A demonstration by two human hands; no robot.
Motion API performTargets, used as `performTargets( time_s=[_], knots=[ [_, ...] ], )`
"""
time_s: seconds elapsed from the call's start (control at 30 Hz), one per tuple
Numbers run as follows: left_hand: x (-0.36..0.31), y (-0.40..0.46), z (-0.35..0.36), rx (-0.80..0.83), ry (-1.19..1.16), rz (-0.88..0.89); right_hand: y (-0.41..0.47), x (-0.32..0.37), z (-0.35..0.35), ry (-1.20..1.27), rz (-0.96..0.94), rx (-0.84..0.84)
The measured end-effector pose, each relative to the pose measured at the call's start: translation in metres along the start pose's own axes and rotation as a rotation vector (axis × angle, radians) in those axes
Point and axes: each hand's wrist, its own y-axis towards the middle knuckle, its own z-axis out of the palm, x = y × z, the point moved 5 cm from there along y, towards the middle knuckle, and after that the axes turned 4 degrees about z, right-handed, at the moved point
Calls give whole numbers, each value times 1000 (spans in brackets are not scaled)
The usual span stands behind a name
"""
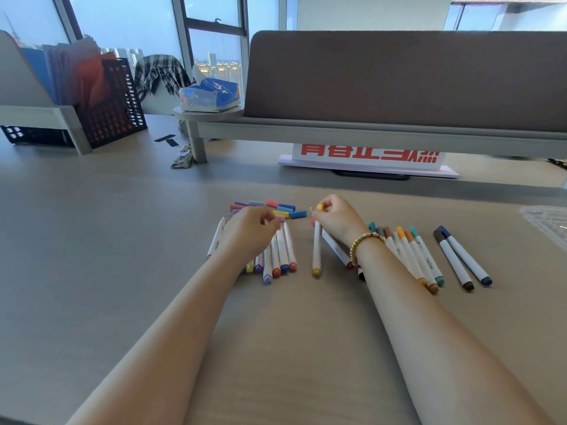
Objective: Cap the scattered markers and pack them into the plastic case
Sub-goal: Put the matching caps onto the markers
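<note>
One yellow marker (316, 250) stands mid-table; your right hand (336, 217) pinches its yellow cap (320, 207) on. Your left hand (250, 231), fingers curled, pinches a pale cap (280, 218) over the uncapped row (277, 256). Next, press home; the case (549, 222) waits at the right edge.

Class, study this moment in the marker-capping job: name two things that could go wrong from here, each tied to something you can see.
1. The right hand pinches a yellow cap at the top of the yellow marker; pressed on crooked, it may not seat.
2. The loose caps lie in a jumbled pile beyond the uncapped markers, and the left hand reaches over them, so a mismatched colour could be picked or caps knocked away.
</note>
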Motion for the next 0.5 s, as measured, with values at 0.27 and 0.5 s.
performTargets(
  time_s=[0.27, 0.5],
  knots=[
    [-21, -3, 22, 110, 448, 78, 0, -3, 6, -337, -37, -64],
    [-29, -7, 22, 194, 519, 26, 6, -7, 5, -313, -26, -88]
  ],
)
